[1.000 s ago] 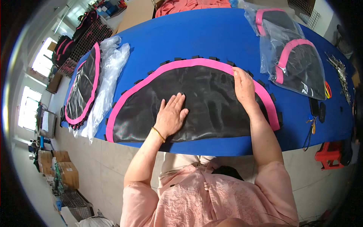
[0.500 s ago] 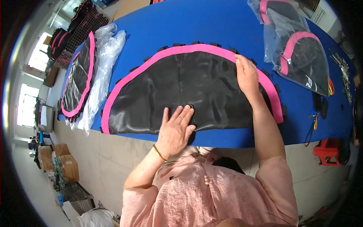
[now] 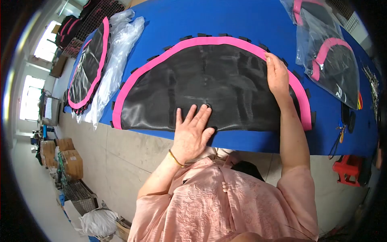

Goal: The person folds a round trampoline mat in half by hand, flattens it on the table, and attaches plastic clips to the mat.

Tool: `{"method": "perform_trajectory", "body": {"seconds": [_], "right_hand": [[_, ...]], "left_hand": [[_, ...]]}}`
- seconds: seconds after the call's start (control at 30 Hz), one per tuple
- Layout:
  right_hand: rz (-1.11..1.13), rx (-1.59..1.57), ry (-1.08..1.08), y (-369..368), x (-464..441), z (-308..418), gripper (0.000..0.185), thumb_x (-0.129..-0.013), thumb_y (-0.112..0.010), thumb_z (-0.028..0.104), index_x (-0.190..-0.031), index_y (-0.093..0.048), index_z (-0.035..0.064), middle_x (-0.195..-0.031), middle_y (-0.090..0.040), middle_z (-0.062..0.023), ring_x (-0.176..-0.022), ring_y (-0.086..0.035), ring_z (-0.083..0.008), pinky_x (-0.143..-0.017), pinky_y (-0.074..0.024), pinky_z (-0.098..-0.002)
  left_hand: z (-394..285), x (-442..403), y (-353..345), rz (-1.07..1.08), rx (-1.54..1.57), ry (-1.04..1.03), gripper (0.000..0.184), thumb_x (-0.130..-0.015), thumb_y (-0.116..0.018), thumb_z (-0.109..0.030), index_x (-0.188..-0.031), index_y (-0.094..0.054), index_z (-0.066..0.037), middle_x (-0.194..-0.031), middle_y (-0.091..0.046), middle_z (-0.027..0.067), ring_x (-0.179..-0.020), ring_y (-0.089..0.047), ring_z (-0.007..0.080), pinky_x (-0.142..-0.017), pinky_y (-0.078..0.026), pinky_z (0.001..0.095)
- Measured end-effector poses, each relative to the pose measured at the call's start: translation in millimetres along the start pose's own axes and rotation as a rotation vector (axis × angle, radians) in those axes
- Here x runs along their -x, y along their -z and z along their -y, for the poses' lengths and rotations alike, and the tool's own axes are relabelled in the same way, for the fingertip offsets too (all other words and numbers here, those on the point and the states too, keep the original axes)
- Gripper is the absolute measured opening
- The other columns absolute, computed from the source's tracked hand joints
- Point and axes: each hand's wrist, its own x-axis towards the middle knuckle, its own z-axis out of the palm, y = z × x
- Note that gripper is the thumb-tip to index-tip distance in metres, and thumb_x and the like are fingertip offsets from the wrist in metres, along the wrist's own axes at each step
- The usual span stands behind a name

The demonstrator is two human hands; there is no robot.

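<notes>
A half-round black mesh mat [image 3: 193, 86], apparently folded over, lies on the blue table with its straight edge toward me. A pink band [image 3: 131, 78] follows its curve, with small black tabs sticking out along the outside. My left hand [image 3: 191, 131] rests on the mat near the straight edge, open, palm down with fingers spread. A small dark round spot shows by its fingertips. My right hand [image 3: 277, 76] lies on the right part of the mat, fingers stretched out and close together, the tips touching the pink band.
A similar pink-edged mat [image 3: 89, 66] and clear plastic bags [image 3: 119, 60] lie at the left of the blue table [image 3: 177, 18]. Bagged mats [image 3: 334, 66] are at the right, near scissors [image 3: 342, 133]. A red stool [image 3: 347, 170] stands below; cardboard boxes [image 3: 71, 163] sit on the floor left.
The view has shifted, so the mat and table sit a little farther right and higher. The left hand's fingers are spread wider. Both hands stay on the mat.
</notes>
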Motion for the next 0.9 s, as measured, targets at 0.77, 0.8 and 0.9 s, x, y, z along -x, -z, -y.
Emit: {"method": "perform_trajectory", "body": {"seconds": [0.77, 0.8, 0.9], "right_hand": [[0.067, -0.022, -0.087, 4, 2, 1, 0.038, -0.113, -0.047, 0.029, -0.131, -0.067, 0.0014, -0.126, -0.071, -0.0173, -0.120, -0.066, -0.0306, -0.106, -0.0491, -0.0387], [0.061, -0.004, -0.060, 3, 2, 0, 0.038, -0.113, -0.047, 0.029, -0.131, -0.067, 0.0007, -0.125, -0.071, -0.0175, -0.120, -0.066, -0.0307, -0.106, -0.0491, -0.0388], [0.056, 0.022, -0.022, 2, 2, -2, 0.038, -0.113, -0.047, 0.028, -0.130, -0.067, -0.0005, -0.124, -0.072, -0.0180, -0.120, -0.066, -0.0313, -0.105, -0.0493, -0.0392]], "left_hand": [[174, 29, 9, -0.152, -0.099, 0.546, 0.066, -0.109, -0.044, -0.050, -0.160, -0.041, -0.009, -0.166, -0.041, 0.0144, -0.156, -0.033, 0.0317, -0.129, -0.014, 0.0531], [174, 27, 10, -0.154, -0.099, 0.546, 0.066, -0.109, -0.044, -0.050, -0.160, -0.041, -0.009, -0.166, -0.041, 0.0144, -0.156, -0.033, 0.0317, -0.129, -0.014, 0.0531], [174, 19, 10, -0.168, -0.107, 0.535, 0.065, -0.109, -0.044, -0.049, -0.160, -0.041, -0.009, -0.165, -0.042, 0.0143, -0.156, -0.033, 0.0320, -0.129, -0.014, 0.0538]]}}
